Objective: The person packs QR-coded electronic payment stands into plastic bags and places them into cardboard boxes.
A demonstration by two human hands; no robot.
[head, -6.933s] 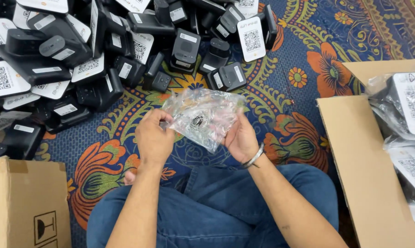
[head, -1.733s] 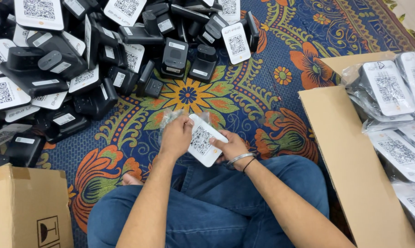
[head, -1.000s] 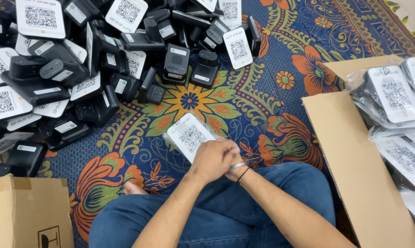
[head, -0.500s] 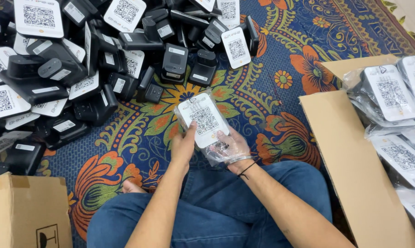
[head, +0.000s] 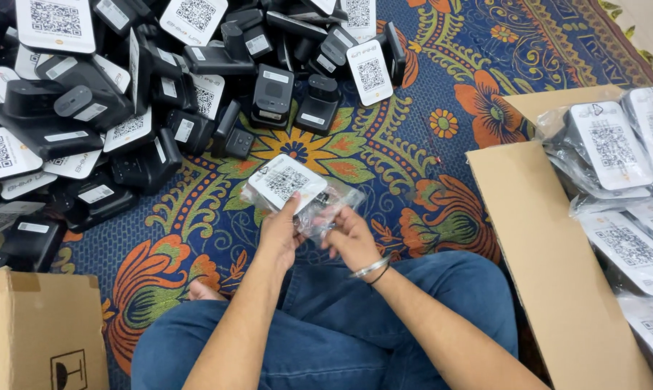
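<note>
Hands meet above the patterned carpet (head: 384, 144), in front of the crossed legs in jeans (head: 355, 339). The left hand (head: 281, 232) has its fingers closed on a black device with a white code label (head: 286, 182), thumb on the label. The right hand (head: 351, 235) grips the clear plastic bag (head: 333, 206) around the device. A pile of same devices (head: 124, 108) lies at the carpet's far left; an open cardboard box (head: 550, 245) with bagged ones stands at its right edge.
</note>
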